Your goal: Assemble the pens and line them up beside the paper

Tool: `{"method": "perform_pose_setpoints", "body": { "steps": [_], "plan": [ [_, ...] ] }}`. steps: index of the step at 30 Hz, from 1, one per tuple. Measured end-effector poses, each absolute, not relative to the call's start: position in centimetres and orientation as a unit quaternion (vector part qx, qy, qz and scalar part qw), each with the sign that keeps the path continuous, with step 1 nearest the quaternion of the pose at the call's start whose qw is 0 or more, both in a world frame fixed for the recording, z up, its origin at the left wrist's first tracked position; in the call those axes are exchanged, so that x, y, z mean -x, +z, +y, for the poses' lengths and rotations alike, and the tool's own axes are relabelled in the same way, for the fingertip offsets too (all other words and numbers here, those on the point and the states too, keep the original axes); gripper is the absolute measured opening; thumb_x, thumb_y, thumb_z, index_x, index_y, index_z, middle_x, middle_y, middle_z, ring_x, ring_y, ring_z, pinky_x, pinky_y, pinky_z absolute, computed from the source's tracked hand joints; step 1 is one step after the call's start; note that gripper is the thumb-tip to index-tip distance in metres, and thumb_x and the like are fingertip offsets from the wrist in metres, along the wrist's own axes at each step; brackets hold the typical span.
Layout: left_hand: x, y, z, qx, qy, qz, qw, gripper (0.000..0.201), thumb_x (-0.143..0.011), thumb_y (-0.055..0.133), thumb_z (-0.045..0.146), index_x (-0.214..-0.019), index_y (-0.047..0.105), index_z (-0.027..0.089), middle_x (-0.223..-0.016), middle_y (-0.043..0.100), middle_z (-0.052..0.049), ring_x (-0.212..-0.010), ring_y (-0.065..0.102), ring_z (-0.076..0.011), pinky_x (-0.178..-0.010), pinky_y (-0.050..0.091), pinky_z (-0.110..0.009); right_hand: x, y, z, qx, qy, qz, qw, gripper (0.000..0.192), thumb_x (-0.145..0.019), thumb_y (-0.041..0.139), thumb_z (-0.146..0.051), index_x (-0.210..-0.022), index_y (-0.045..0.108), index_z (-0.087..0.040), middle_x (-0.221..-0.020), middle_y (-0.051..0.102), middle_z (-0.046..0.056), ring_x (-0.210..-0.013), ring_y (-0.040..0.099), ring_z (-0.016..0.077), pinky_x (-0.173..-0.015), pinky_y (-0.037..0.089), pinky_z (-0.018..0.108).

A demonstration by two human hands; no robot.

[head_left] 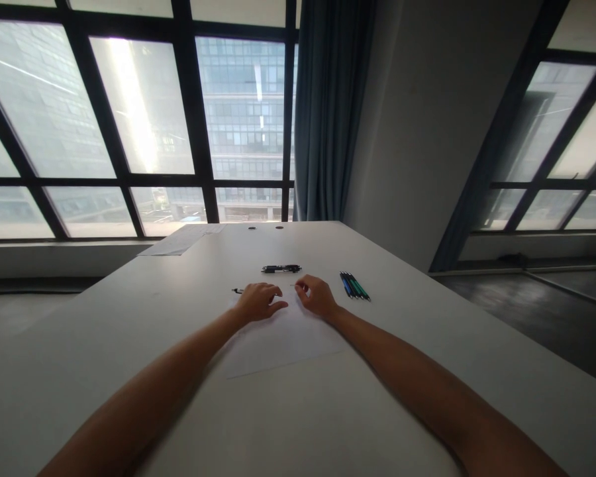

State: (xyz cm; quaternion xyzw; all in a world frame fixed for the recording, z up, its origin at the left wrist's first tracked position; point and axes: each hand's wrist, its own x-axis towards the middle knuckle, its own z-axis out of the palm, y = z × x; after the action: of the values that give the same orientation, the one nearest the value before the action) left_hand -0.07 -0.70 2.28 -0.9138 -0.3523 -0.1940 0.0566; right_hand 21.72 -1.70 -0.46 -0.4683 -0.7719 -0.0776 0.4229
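On the white sheet (283, 341), left hand (258, 301) curled, grip unclear, right hand (318, 296) pinching a thin refill (295, 285)

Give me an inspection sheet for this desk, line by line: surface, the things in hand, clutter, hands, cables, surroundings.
Surface: white table, a sheet of paper under the hands.
Things in hand: thin small part pinched at the right hand's fingertips, too small to identify; small dark piece beside the left hand.
Clutter: black pens beyond the hands; blue and green pens to the right; papers at the far edge.
Hands: left hand curled on the paper; right hand pinching.
Cables: nothing seen.
Surroundings: large windows, blue curtain.
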Motion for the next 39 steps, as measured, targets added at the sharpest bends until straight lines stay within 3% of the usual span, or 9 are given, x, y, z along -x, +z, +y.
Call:
{"method": "perform_pose_setpoints", "body": {
  "steps": [6,14,20,23,27,39],
  "plan": [
    [-1.5,2.0,-0.2,0.909,-0.136,-0.382,0.095,0.026,-0.093,0.049,0.035,-0.101,0.069,0.020,-0.098,0.073,-0.006,-0.083,0.068,-0.0218,-0.068,0.046,-0.029,-22.5,-0.9,-0.8,0.490,-0.059,-0.724,0.482,0.005,-0.080,0.056,-0.017,-0.082,0.060,-0.019,-0.073,0.062,0.001,-0.064,0.056,0.0144,-0.065,0.043,0.025],
    [-2.2,1.3,0.7,0.885,-0.178,-0.410,0.128,0.036,-0.098,0.043,0.044,-0.122,0.060,0.023,-0.109,0.070,-0.007,-0.085,0.069,-0.0229,-0.068,0.049,-0.031,-22.2,-1.1,-0.5,0.434,-0.010,-0.774,0.462,0.005,-0.083,0.057,-0.017,-0.084,0.061,-0.020,-0.080,0.065,0.002,-0.067,0.058,0.0148,-0.068,0.044,0.027],
    [-2.0,0.9,0.9,0.886,-0.214,-0.388,0.134,0.031,-0.100,0.038,0.035,-0.108,0.065,0.024,-0.100,0.070,-0.003,-0.081,0.068,-0.0188,-0.064,0.047,-0.027,-21.6,-0.7,-1.1,0.407,0.000,-0.791,0.457,0.005,-0.084,0.056,-0.017,-0.085,0.061,-0.020,-0.080,0.063,0.002,-0.068,0.057,0.0144,-0.067,0.045,0.027],
    [-2.0,0.7,0.8,0.886,-0.240,-0.369,0.144,0.029,-0.099,0.040,0.036,-0.112,0.063,0.024,-0.099,0.069,-0.004,-0.078,0.067,-0.0171,-0.063,0.046,-0.026,-21.5,-0.6,-1.3,0.403,-0.005,-0.795,0.454,0.005,-0.087,0.056,-0.019,-0.087,0.061,-0.019,-0.082,0.064,0.002,-0.068,0.057,0.0141,-0.066,0.045,0.026],
    [-2.2,0.5,0.9,0.899,-0.230,-0.340,0.152,0.029,-0.100,0.038,0.033,-0.102,0.064,0.022,-0.093,0.069,-0.004,-0.078,0.066,-0.0168,-0.061,0.045,-0.025,-21.4,-0.5,-1.4,0.393,-0.007,-0.803,0.449,0.008,-0.091,0.054,-0.023,-0.088,0.061,-0.020,-0.083,0.063,0.003,-0.068,0.057,0.0145,-0.067,0.045,0.027],
    [-2.2,0.4,0.8,0.896,-0.247,-0.337,0.149,0.027,-0.099,0.040,0.032,-0.099,0.065,0.020,-0.091,0.069,-0.004,-0.077,0.065,-0.0166,-0.062,0.044,-0.024,-21.5,-0.3,-1.6,0.415,-0.020,-0.791,0.449,0.007,-0.088,0.058,-0.022,-0.083,0.061,-0.019,-0.081,0.062,0.003,-0.065,0.055,0.0147,-0.065,0.044,0.028]
  ]
}}
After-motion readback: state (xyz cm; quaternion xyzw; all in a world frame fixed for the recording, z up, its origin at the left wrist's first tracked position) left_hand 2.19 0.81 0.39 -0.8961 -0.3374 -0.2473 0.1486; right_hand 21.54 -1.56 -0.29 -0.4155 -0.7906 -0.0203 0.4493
